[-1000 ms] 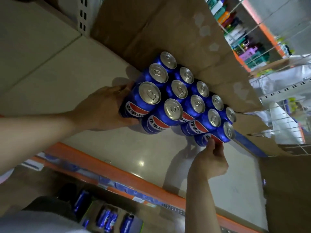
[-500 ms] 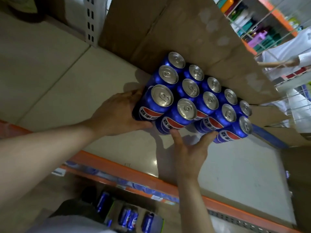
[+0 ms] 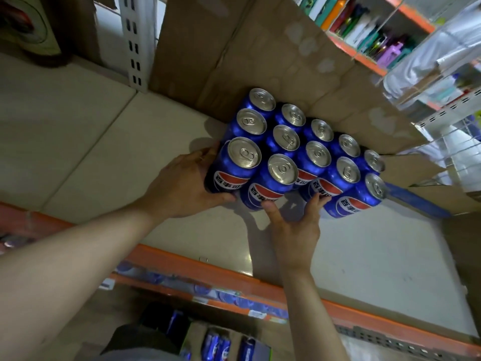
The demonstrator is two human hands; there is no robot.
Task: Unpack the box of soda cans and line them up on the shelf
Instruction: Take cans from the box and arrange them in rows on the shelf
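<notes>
Several blue soda cans [image 3: 291, 149] with silver tops stand upright in tight rows on the pale shelf board [image 3: 377, 269], close to a brown cardboard wall behind them. My left hand [image 3: 182, 182] cups the side of the front-left can [image 3: 235, 166], thumb under its base edge. My right hand [image 3: 292, 225] presses spread fingers against the fronts of the front-row cans, between the second can [image 3: 273, 182] and the third [image 3: 335, 181]. The box [image 3: 231, 346] with more blue cans sits low at the bottom edge.
Large cardboard sheets [image 3: 260, 48] stand behind and right of the cans. A white slotted upright [image 3: 135, 40] rises at the back left. The shelf's orange front rail [image 3: 208, 272] runs below my arms. Another shelf [image 3: 364, 29] of colourful goods is at the top right.
My right hand moved left from the front-right can to the middle of the front row and spread its fingers. My left hand stayed on the front-left can. The view shifted slightly.
</notes>
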